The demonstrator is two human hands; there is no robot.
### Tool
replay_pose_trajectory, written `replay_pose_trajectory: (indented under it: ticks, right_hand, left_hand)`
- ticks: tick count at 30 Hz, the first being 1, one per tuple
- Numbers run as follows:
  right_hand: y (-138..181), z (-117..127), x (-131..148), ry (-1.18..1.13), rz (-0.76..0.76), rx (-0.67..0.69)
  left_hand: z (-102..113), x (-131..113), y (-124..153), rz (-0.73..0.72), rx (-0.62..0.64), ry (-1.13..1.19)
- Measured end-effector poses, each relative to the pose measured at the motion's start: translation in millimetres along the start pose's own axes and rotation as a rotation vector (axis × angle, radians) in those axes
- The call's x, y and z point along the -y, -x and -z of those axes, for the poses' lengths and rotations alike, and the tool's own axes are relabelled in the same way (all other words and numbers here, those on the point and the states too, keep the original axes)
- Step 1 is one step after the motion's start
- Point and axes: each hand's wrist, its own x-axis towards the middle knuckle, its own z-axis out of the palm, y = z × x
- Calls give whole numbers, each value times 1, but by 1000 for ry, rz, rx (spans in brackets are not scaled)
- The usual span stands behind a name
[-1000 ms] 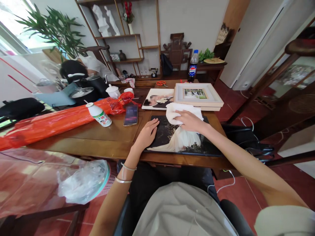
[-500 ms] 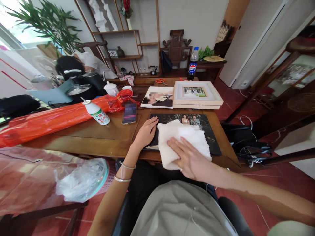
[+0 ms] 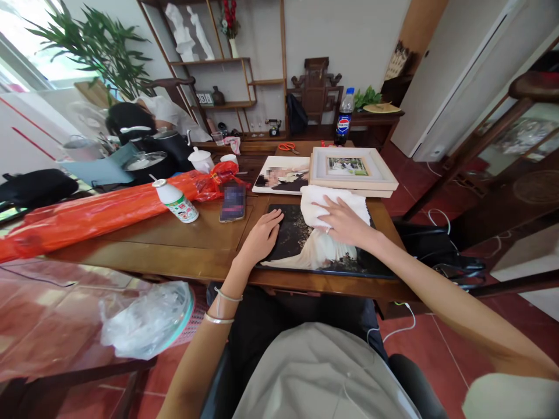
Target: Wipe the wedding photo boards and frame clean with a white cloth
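Note:
A dark photo print [image 3: 305, 256] showing a white dress lies flat at the near edge of the wooden table [image 3: 192, 238]. My left hand [image 3: 262, 235] rests open on the print's left edge, fingers flat. My right hand [image 3: 345, 221] presses a white cloth [image 3: 334, 203] onto the far part of the print, fingers spread over the cloth. Just beyond lie another photo print [image 3: 282, 174] and a white framed picture [image 3: 351, 169] stacked on a second frame.
A phone [image 3: 232, 203], a small white bottle [image 3: 177, 201] and a long orange plastic bag [image 3: 96, 212] lie to the left. A cola bottle [image 3: 344, 119] and scissors [image 3: 286, 147] stand farther back. Another person [image 3: 144, 116] bends over at the far left. A bin with a plastic liner [image 3: 148, 320] stands on the floor.
My right hand slid the cloth from the far part of the print toward me, then back to the far part. My left hand stayed on the print's left edge.

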Motion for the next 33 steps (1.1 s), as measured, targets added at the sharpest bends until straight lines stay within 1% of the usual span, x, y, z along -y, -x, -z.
replay_pose_trajectory:
  ticks: [3, 7, 9, 10, 12, 14, 17, 21, 24, 26, 28, 30, 33]
  right_hand:
    - [19, 4, 36, -14, 51, 19]
    - [61, 4, 89, -98, 142, 3]
    - [77, 4, 103, -126, 180, -11]
    - [81, 4, 105, -141, 192, -10]
    - [81, 6, 101, -173, 183, 5]
    - [71, 9, 86, -192, 144, 32]
    - [44, 10, 52, -164, 74, 38]
    - [9, 3, 2, -107, 29, 2]
    - [-5, -1, -20, -74, 6, -22]
    - [-5, -1, -21, -60, 2, -30]
    - [3, 0, -11, -57, 16, -24]
    - [18, 3, 10, -64, 43, 2]
    - [49, 8, 51, -91, 60, 32]
  left_hand:
    - [0, 1, 0, -5, 4, -1]
    - [-1, 1, 0, -2, 5, -13]
    - [0, 1, 0, -5, 13, -23]
    - [0, 1, 0, -10, 17, -26]
    - [1, 1, 0, -18, 26, -29]
    - [1, 1, 0, -21, 26, -27]
    - [0, 3, 0, -26, 13, -21]
    - [0, 3, 0, -26, 11, -9]
    - [1, 2, 0, -20, 17, -4]
    - [2, 1, 0, -12, 15, -5]
    - [2, 1, 0, -8, 16, -7]
    - [1, 1, 0, -9, 16, -9]
    - [1, 1, 0, -10, 18, -13]
